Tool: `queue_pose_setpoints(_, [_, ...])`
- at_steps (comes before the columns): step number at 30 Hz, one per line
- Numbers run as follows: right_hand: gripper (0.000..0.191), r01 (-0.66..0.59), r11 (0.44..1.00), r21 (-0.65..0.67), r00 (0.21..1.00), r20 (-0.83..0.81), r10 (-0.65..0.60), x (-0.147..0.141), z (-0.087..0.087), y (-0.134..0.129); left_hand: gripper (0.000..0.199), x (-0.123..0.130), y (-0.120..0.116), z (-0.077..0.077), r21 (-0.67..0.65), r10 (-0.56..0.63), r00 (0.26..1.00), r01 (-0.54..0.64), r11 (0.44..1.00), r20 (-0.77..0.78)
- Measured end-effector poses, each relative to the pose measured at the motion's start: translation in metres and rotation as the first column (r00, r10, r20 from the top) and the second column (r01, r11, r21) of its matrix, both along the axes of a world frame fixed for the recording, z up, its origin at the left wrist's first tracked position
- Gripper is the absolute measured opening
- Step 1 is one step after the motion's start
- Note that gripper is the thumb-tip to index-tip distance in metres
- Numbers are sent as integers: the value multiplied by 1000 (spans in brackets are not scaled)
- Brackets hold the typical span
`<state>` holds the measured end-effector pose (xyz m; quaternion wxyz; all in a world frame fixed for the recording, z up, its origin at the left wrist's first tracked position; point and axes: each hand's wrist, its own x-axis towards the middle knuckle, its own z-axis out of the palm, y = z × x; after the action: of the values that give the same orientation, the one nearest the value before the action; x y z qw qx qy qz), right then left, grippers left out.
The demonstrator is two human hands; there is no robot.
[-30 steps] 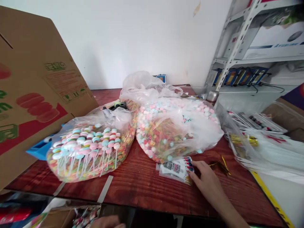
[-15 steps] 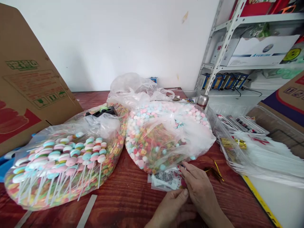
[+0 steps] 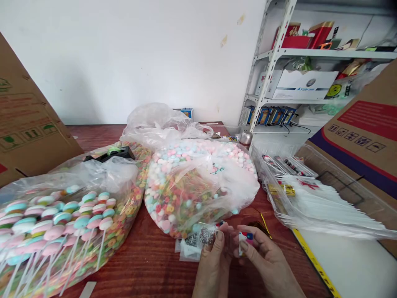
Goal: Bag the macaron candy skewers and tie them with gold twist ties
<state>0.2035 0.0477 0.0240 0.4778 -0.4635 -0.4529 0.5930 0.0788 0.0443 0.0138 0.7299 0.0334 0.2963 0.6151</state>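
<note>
My right hand (image 3: 266,256) pinches a small printed packet (image 3: 246,236), white with blue and red patches, between thumb and fingers. My left hand (image 3: 214,263) is closed beside it, thumb against fingers, with a bit of coloured print showing at its fingertips. Clear film seems to span the gap between the hands, but fingers hide much of it. Just left of my left hand, small clear plastic bags (image 3: 190,248) with dark print lie on the table. Behind them rests a large clear bag of pastel candies and coloured rings (image 3: 182,198).
Left on the wooden table (image 3: 149,265) lies a bag of ring candies topped with candy skewers (image 3: 83,221) and a black tape dispenser (image 3: 113,153). A clear plastic bin (image 3: 279,207) of white sleeves stands at right. Cardboard boxes flank both sides; shelving (image 3: 263,82) stands behind.
Both hands have lifted from the small bags and drawn apart, and the coloured packet now shows in my right hand. The view has turned to the right.
</note>
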Motion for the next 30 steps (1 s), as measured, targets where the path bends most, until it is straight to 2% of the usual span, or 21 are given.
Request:
queue_pose_setpoints(2, [32, 76, 997, 24, 997, 21, -76, -6, -2, -4, 30, -3, -2, 2, -7, 53, 993, -54, 999, -108])
queue_pose_setpoints(4, [31, 119, 990, 70, 985, 118, -127, -9, -3, -7, 29, -6, -5, 1, 13, 85, 961, -84, 996, -264])
queue_pose_setpoints(7, [35, 72, 990, 121, 956, 275, -103, -8, -3, -10, 27, -12, -8, -2, 36, 100, 896, -94, 995, -433])
queue_pose_setpoints(10, [41, 72, 987, 144, 940, 321, -115, -11, -3, -14, 26, -15, -11, -2, 2, 120, 906, -130, 991, -406])
queue_pose_setpoints(13, [46, 62, 993, 99, 952, 292, -89, -14, -2, -20, 30, -18, -13, 4, -31, 153, 942, -169, 985, -300])
queue_pose_setpoints(15, [44, 54, 991, 123, 955, 284, -87, -14, 0, -24, 35, -21, -14, 7, -52, 165, 958, -181, 982, -233])
queue_pose_setpoints(18, [32, 153, 946, 286, 925, 295, -239, -13, 6, -30, 39, -26, -13, 8, -87, 187, 965, -206, 975, -183])
queue_pose_setpoints(21, [24, 219, 849, 481, 880, 278, -384, -19, 10, -36, 39, -29, -14, 10, -71, 213, 960, -229, 971, -182])
queue_pose_setpoints(24, [20, 166, 792, 588, 855, 315, -413, -27, 10, -39, 39, -27, -18, 13, -29, 213, 953, -224, 974, -214])
queue_pose_setpoints(28, [18, -4, 809, 588, 873, 396, -284, -29, 7, -37, 32, -26, -22, 14, 34, 223, 931, -223, 974, -288])
queue_pose_setpoints(30, [22, -39, 813, 581, 881, 404, -246, -28, 4, -36, 30, -27, -23, 13, 46, 186, 940, -180, 983, -286])
